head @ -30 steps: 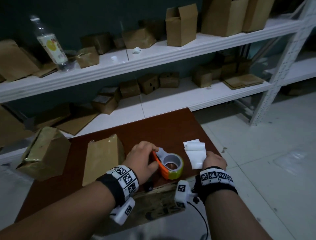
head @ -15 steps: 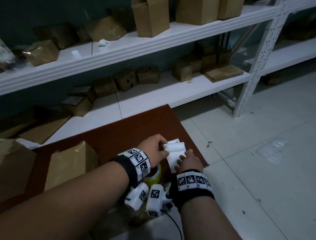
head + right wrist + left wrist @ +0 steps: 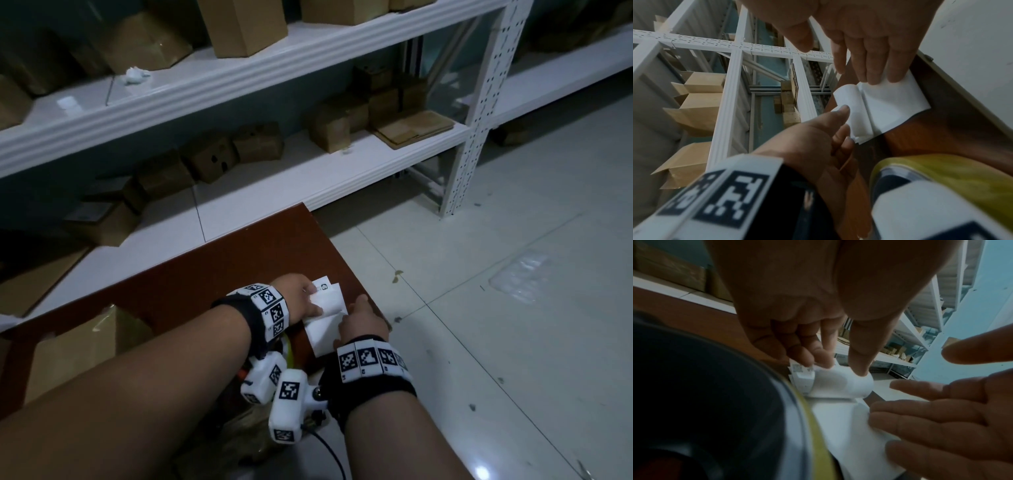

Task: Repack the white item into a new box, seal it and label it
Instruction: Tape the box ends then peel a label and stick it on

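Observation:
A white label strip [image 3: 327, 308] lies at the right edge of the brown table [image 3: 222, 267]. My left hand [image 3: 313, 301] pinches its curled far end [image 3: 842, 382] between thumb and fingers and lifts it off the sheet. My right hand [image 3: 352, 308] presses the flat near part [image 3: 892, 100] down with straight fingers [image 3: 879, 73]. A tape dispenser [image 3: 289, 353] with a yellow rim [image 3: 941, 168] sits under my left wrist, mostly hidden. A taped cardboard box [image 3: 78, 346] stands on the table's left side.
White shelving [image 3: 239, 68] with several cardboard boxes runs behind the table. A perforated white upright [image 3: 479, 113] stands at the right. Pale tiled floor [image 3: 496, 308] begins right of the table edge, close to my right hand.
My left hand left the tape dispenser and moved right onto the label strip, pinching its curled end. My right hand stayed pressing the strip. The head view swung down and right.

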